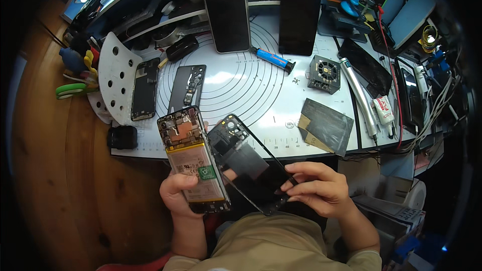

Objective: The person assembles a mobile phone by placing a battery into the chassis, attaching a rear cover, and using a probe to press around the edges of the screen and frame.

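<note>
White mat (pixel 258 101); left hand (pixel 176 198) cradles opened phone (pixel 193 158), right hand (pixel 324 189) pinches cover (pixel 248 163).

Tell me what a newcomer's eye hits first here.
Probably the opened phone in the left hand, low centre, its battery and inner parts bare, beside the black shell in the right hand. Next, likely the bold rings on the white mat beyond the hands, then two dark screens near the mat's far side.
</note>
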Available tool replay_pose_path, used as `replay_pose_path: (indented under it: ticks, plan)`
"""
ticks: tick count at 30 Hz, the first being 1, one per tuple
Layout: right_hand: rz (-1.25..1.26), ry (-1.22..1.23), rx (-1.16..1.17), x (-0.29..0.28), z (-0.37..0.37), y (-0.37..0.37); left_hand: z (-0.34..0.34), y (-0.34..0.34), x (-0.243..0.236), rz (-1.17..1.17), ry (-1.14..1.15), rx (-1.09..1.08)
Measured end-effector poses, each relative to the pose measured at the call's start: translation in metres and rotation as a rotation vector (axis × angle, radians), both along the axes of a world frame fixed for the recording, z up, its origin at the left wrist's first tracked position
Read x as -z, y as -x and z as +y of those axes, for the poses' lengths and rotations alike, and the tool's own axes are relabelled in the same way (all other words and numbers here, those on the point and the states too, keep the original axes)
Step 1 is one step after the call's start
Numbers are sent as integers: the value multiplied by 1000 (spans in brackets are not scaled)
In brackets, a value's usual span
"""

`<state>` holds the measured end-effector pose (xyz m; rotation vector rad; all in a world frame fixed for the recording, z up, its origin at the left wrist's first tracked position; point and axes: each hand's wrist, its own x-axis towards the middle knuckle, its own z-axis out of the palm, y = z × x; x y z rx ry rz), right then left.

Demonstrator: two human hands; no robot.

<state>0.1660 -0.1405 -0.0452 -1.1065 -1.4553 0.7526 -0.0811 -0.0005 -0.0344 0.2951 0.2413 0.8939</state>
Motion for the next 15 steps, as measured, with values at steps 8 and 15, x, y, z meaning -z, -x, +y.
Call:
replay_pose_path:
  ticks: [8,15]
  plan:
    - [-309,27,64,-32,29,-14,-3,8,7,234,46,-142]
    - [-679,-41,379,-28,73,-5,-17,5,12,280,104,-247]
